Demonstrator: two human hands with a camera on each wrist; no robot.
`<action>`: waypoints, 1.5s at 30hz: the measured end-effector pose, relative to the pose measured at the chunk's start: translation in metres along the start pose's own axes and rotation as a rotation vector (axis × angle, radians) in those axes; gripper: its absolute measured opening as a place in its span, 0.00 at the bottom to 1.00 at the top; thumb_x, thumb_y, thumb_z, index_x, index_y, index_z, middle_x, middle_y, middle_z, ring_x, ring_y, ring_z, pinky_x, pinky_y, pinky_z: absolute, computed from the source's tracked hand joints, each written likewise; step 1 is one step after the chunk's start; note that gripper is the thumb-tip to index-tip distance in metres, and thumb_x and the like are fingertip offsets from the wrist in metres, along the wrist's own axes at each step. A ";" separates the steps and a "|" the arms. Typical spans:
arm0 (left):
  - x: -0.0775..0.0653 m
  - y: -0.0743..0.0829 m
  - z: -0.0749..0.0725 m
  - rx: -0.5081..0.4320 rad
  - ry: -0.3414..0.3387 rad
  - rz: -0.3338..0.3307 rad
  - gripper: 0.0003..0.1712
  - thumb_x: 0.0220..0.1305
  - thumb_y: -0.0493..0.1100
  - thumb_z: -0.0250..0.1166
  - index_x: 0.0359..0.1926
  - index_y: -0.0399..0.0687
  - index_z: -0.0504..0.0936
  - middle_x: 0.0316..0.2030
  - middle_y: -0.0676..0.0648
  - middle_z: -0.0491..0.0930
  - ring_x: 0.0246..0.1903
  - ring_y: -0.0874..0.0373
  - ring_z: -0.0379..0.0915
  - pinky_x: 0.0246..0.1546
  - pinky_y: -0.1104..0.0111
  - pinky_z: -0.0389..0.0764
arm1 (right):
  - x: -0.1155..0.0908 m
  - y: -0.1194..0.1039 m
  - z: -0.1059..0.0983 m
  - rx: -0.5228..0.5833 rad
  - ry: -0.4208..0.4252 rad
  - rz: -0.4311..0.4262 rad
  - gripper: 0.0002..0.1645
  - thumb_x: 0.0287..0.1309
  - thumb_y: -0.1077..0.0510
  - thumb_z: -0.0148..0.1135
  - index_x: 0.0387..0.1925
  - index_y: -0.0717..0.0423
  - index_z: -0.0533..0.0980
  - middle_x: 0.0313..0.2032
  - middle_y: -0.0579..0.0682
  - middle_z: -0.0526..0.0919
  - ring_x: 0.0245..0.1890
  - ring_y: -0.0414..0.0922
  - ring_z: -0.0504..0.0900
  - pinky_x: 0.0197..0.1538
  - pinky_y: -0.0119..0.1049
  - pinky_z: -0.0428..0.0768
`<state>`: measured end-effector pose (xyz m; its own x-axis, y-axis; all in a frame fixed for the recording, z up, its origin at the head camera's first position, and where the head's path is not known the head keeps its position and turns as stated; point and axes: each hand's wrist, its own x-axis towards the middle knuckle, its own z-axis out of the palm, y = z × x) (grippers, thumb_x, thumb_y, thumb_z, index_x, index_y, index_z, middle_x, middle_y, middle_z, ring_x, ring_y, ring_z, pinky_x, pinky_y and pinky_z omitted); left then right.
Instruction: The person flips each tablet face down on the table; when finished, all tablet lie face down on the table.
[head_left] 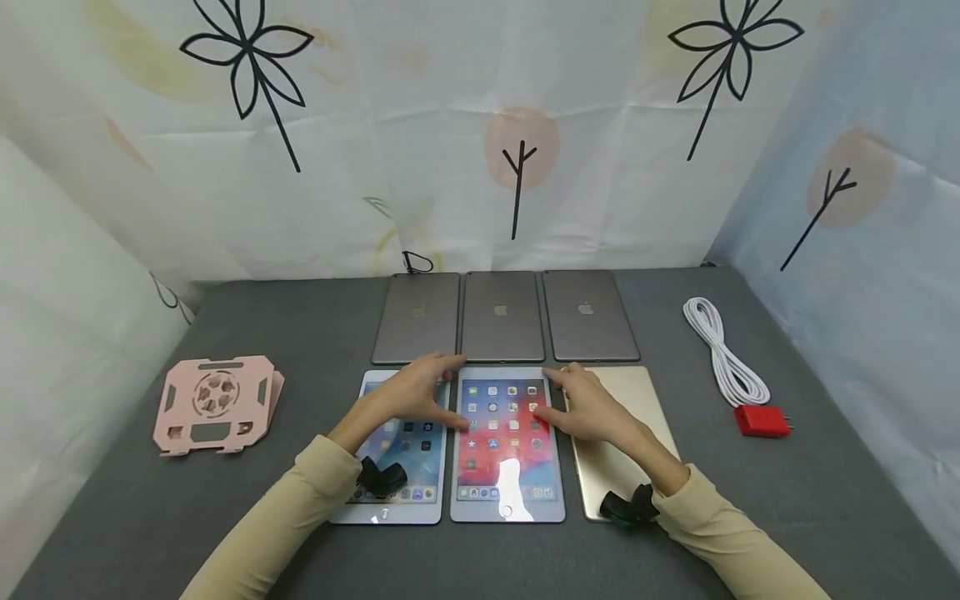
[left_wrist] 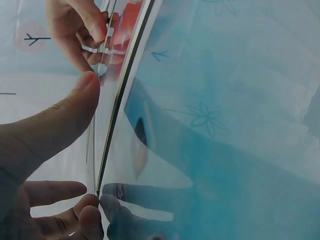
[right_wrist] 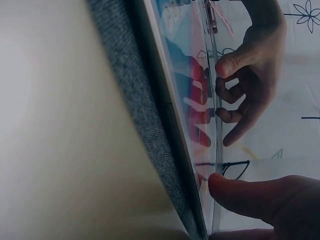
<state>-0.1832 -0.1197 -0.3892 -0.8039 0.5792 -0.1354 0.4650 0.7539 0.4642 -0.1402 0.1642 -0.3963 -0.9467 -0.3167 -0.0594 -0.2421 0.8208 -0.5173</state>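
Observation:
A white tablet [head_left: 507,467] with its screen lit red and blue lies face up between the two hands. A thin clear sheet, like a screen protector [right_wrist: 217,155], shows nearly edge-on over this screen in the wrist views. My left hand [head_left: 416,390] holds the sheet's left side with thumb and fingertips. From the other side my right hand [head_left: 592,404] holds it, thumb [right_wrist: 232,192] right at the edge. Under the left forearm lies a second lit tablet [head_left: 420,492]; a gold tablet [head_left: 626,392], back up, lies beneath the right wrist.
Three grey tablets [head_left: 418,321] lie back up in a row behind. At the left is a pink folding stand [head_left: 213,404]. A coiled white cable [head_left: 723,354] and a red charger plug [head_left: 763,421] lie at the right. Patterned cloth walls [head_left: 450,167] border the grey table [head_left: 315,333].

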 end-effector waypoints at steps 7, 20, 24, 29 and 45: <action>-0.001 -0.005 0.004 -0.017 0.000 -0.008 0.61 0.45 0.60 0.83 0.74 0.39 0.66 0.54 0.37 0.77 0.48 0.49 0.74 0.51 0.54 0.79 | 0.002 0.000 0.001 -0.006 -0.020 0.032 0.43 0.61 0.50 0.71 0.68 0.73 0.69 0.53 0.67 0.77 0.52 0.58 0.76 0.56 0.56 0.79; -0.001 -0.003 0.010 -0.009 0.040 -0.050 0.59 0.43 0.60 0.84 0.73 0.41 0.70 0.50 0.39 0.78 0.40 0.54 0.70 0.43 0.63 0.75 | 0.006 0.004 -0.001 0.072 -0.061 0.053 0.45 0.61 0.50 0.71 0.70 0.72 0.67 0.54 0.66 0.75 0.51 0.56 0.73 0.53 0.52 0.78; -0.001 0.000 0.010 0.006 0.051 -0.071 0.58 0.44 0.59 0.84 0.72 0.42 0.71 0.48 0.41 0.79 0.38 0.55 0.70 0.42 0.63 0.75 | 0.008 0.005 -0.002 0.230 -0.094 0.094 0.46 0.62 0.50 0.71 0.72 0.70 0.64 0.56 0.67 0.72 0.49 0.54 0.69 0.47 0.43 0.73; 0.000 0.002 0.011 0.017 0.054 -0.088 0.56 0.44 0.59 0.84 0.72 0.43 0.72 0.47 0.43 0.80 0.37 0.55 0.70 0.39 0.64 0.74 | 0.009 0.010 -0.004 0.427 -0.137 0.119 0.47 0.64 0.54 0.69 0.75 0.70 0.60 0.60 0.68 0.67 0.47 0.53 0.64 0.41 0.38 0.66; 0.000 0.001 0.016 -0.014 0.087 -0.061 0.54 0.43 0.55 0.85 0.70 0.39 0.74 0.52 0.41 0.78 0.43 0.52 0.72 0.48 0.58 0.80 | 0.002 0.001 -0.020 0.676 -0.127 0.079 0.44 0.67 0.57 0.65 0.77 0.66 0.56 0.64 0.64 0.67 0.62 0.59 0.71 0.56 0.42 0.78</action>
<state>-0.1766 -0.1143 -0.4024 -0.8600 0.5028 -0.0875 0.4096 0.7823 0.4693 -0.1464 0.1740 -0.3801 -0.9140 -0.3548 -0.1970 0.0515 0.3801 -0.9235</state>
